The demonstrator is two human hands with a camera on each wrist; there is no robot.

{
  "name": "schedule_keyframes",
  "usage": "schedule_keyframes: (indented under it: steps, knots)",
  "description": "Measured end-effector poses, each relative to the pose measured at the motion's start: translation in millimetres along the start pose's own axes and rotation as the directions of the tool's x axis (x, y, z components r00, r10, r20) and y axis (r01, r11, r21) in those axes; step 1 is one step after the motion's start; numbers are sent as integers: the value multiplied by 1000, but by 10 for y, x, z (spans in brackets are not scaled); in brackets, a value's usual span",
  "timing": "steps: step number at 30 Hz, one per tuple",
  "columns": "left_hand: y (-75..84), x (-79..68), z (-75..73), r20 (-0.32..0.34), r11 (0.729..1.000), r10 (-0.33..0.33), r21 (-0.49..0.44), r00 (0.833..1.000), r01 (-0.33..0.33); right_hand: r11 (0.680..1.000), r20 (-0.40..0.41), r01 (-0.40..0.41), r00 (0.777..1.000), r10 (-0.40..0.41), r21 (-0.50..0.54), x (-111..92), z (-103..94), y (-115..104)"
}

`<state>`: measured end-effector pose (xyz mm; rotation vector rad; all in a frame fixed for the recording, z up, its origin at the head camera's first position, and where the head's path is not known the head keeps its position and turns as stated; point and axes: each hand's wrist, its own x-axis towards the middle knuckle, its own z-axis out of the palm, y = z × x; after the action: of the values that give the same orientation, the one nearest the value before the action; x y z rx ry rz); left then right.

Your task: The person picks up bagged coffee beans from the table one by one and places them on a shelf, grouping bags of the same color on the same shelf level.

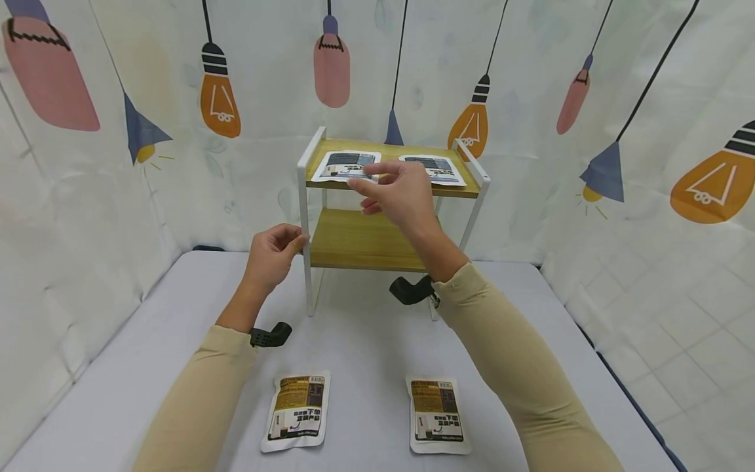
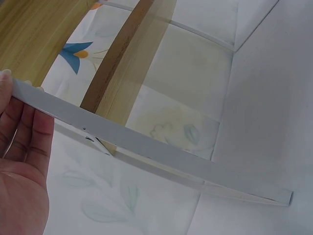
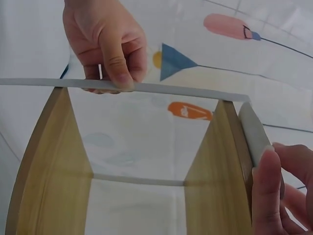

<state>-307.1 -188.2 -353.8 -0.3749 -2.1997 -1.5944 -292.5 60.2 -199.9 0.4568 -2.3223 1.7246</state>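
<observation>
A small two-tier shelf with wooden boards and a white frame stands on the table. My left hand grips its left front upright, the thumb in front and the fingers behind, as the left wrist view also shows. Two white printed pouches lie flat on the top board: the left pouch and the right pouch. At the front edge of the left pouch is my right hand, its thumb and index finger parted. Whether the fingertips touch that pouch is hard to see.
Two more pouches lie on the white tabletop nearer me: one pouch at the left, another pouch at the right. The lower board sits under the top one. A lamp-patterned cloth wall stands behind.
</observation>
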Motion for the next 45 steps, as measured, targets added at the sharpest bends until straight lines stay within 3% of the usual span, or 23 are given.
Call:
schedule_keyframes:
  steps: [19, 29, 32, 36, 45]
  knots:
    - [13, -1, 2, -5, 1000, 8, -5, 1000, -8, 991, 18, -5, 1000, 7, -135, 86, -26, -44]
    - [337, -109, -11, 11, 1000, 7, 4, 1000, -7, 983, 29, 5, 1000, 0, -185, 104, -18, -76]
    - [368, -123, -19, 12, 1000, 11, 5, 1000, -11, 981, 27, 5, 1000, 0, -193, 102, -12, -88]
    - [313, -99, -16, 8, 1000, 16, 4, 1000, -16, 980, 23, 7, 1000, -2, -198, 101, -2, -96]
    - [-16, 10, 0, -7, 1000, 14, -15, 1000, -14, 980, 13, 10, 1000, -8, -200, 91, 2, -89]
